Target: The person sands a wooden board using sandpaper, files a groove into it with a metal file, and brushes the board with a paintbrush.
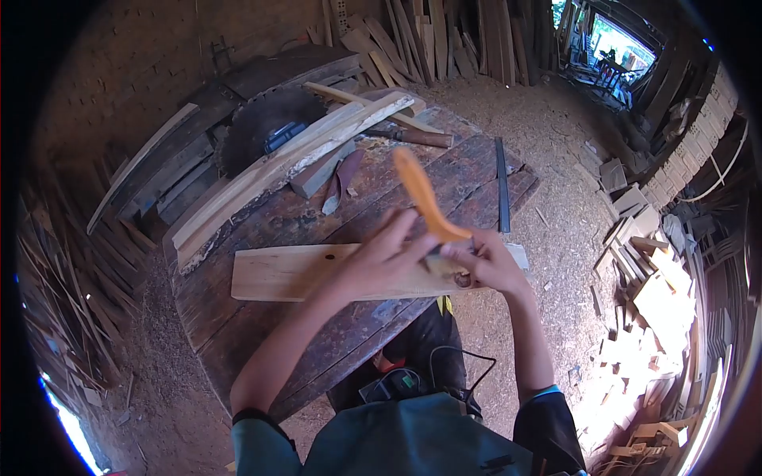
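Note:
A tool with a curved orange handle (421, 190) is raised over the bench, its handle pointing up and away from me. Its lower end is blurred and hidden among my fingers, so its kind is unclear. My right hand (490, 263) is closed around that lower end, thumb towards the left. Close beside it, my left hand (382, 258) is smeared by motion; its fingers are bent near the handle's base, and their grip cannot be made out. Beneath both hands a pale wooden board (278, 274) with dark knots lies along the near side of the worn workbench (262, 333).
A long rough-edged plank (294, 163) lies beside a large circular saw blade (266, 119). On the bench are a wood block (321, 169), a curled sandpaper strip (342, 182), a wooden-handled tool (421, 138) and a dark metal strip (502, 184). Offcuts (659, 301) pile up at right.

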Available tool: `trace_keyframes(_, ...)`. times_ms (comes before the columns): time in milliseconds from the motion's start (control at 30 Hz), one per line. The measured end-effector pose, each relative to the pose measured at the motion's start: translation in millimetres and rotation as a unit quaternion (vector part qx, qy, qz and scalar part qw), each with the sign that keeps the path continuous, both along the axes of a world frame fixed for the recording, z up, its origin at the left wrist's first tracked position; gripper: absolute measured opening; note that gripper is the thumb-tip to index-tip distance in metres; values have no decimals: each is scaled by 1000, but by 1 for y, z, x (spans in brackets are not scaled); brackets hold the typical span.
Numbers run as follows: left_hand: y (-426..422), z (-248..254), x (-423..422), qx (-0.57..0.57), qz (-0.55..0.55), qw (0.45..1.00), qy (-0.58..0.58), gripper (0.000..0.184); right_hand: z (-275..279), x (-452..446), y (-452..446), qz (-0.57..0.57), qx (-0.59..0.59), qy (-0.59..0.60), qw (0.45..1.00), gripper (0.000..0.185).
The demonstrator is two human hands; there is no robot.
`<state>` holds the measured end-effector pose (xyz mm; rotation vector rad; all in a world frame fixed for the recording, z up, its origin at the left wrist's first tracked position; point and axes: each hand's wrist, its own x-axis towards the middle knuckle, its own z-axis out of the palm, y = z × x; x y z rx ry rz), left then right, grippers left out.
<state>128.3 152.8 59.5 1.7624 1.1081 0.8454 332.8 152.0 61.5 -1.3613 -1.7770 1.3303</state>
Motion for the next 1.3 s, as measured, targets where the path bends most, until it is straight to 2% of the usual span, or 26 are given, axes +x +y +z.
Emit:
trace_keyframes(33,-2,-3,-22,75,-2,996,45,34,-12,1,3,-66,82,49,993,21)
trace_keyframes(67,-4,-9,-50,148,-4,985,89,38,-32,4,11,-122,145,92,978,21)
trace_keyframes(133,-11,-30,-107,278,74,902,322,39,-68,14,24,-235,265,175,919,23)
trace_keyframes(167,-17,-43,-129,294,113,870,379,38,-60,9,10,-240,206,119,941,19)
trace_keyframes(200,-21,-54,-142,307,152,834,433,36,-55,13,1,-179,120,80,973,12)
trace_keyframes(267,-25,-66,-149,255,199,869,373,35,-46,10,-7,-15,176,64,982,10)
trace_keyframes(367,-26,-68,-150,213,221,889,339,32,-34,-2,-15,-118,195,75,971,23)
trace_keyframes(467,-27,-66,-147,196,228,890,344,31,-41,-20,-14,-54,118,-73,989,38)
trace_keyframes(500,-26,-64,-146,192,234,888,348,30,-44,-29,-13,34,312,-22,949,43)
trace_keyframes(600,-26,-67,-148,205,238,885,345,30,-37,-46,-25,31,185,181,965,39)
trace_keyframes(633,-25,-68,-149,211,238,883,345,29,-42,-54,-25,-65,190,104,974,37)
trace_keyframes(733,-25,-68,-149,221,239,881,345,29,-45,-66,-25,84,175,98,976,37)
trace_keyframes(867,-24,-66,-152,220,230,883,344,29,-38,-82,-25,30,290,168,942,36)
trace_keyframes(900,-26,-67,-151,221,227,884,343,29,-36,-86,-19,19,354,33,935,36)
trace_keyframes(933,-29,-69,-151,218,229,886,339,29,-31,-84,-22,67,204,22,976,36)
trace_keyframes(967,-28,-68,-150,220,231,886,336,29,-20,-81,-26,112,54,12,992,36)
trace_keyframes(1033,-26,-66,-150,223,234,886,333,29,-43,-86,-27,181,99,277,938,36)
trace_keyframes(1067,-27,-65,-150,221,235,886,332,29,-51,-94,-22,97,188,199,957,35)
trace_keyframes(1133,-28,-70,-151,224,239,884,333,29,-54,-108,-10,-71,351,27,933,34)
trace_keyframes(1167,-28,-75,-152,231,240,880,337,28,-51,-112,-10,-12,195,23,981,35)
trace_keyframes(1200,-26,-75,-155,243,242,874,343,28,-47,-117,-10,42,143,97,984,35)
trace_keyframes(1267,-23,-70,-158,210,230,898,310,26,-41,-128,-11,146,35,241,959,35)
trace_keyframes(1300,-23,-69,-160,192,222,910,294,25,-41,-136,-12,130,28,323,937,34)
